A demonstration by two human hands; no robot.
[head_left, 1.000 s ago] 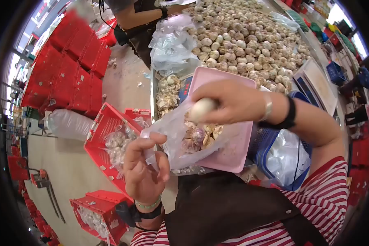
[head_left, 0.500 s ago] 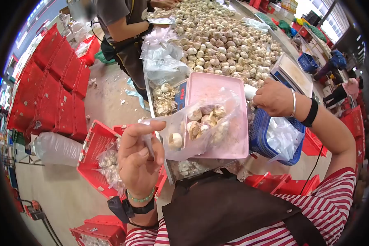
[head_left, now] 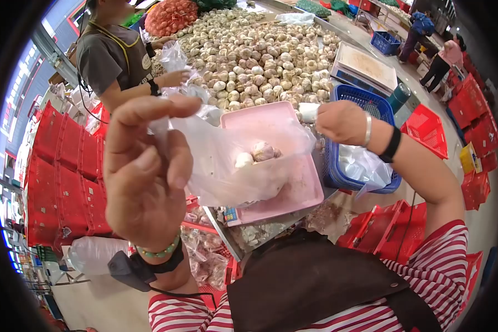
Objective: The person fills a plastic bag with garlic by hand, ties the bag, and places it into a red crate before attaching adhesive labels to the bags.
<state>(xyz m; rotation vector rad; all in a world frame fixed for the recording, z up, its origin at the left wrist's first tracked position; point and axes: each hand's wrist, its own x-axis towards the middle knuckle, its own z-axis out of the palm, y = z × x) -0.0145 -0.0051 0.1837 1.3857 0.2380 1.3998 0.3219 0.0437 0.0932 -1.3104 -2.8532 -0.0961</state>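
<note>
A clear plastic bag (head_left: 221,182) with several garlic bulbs (head_left: 263,150) in it is stretched open over a pink tray (head_left: 310,193). My left hand (head_left: 146,177), raised close to the camera, pinches one edge of the bag between its curled fingers. At the opposite side my right hand (head_left: 340,122) is closed, and a white piece (head_left: 309,112) sticks out at its fingertips beside the bag's other edge. The tray rests on a scale, whose blue display panel (head_left: 229,215) shows at the near corner. Behind the tray spreads a large heap of garlic (head_left: 260,61).
Blue baskets (head_left: 331,166) with plastic bags stand right of the tray. Beyond are another scale (head_left: 365,63) and a dark green bottle (head_left: 399,97). A co-worker (head_left: 108,61) stands left of the table. Red crates (head_left: 58,182) line the left; bagged garlic (head_left: 202,249) lies below.
My left hand has come up nearer the camera, lifting its side of the bag. The bulbs have gathered lower inside the bag. The view has shifted, bringing more of the co-worker into sight.
</note>
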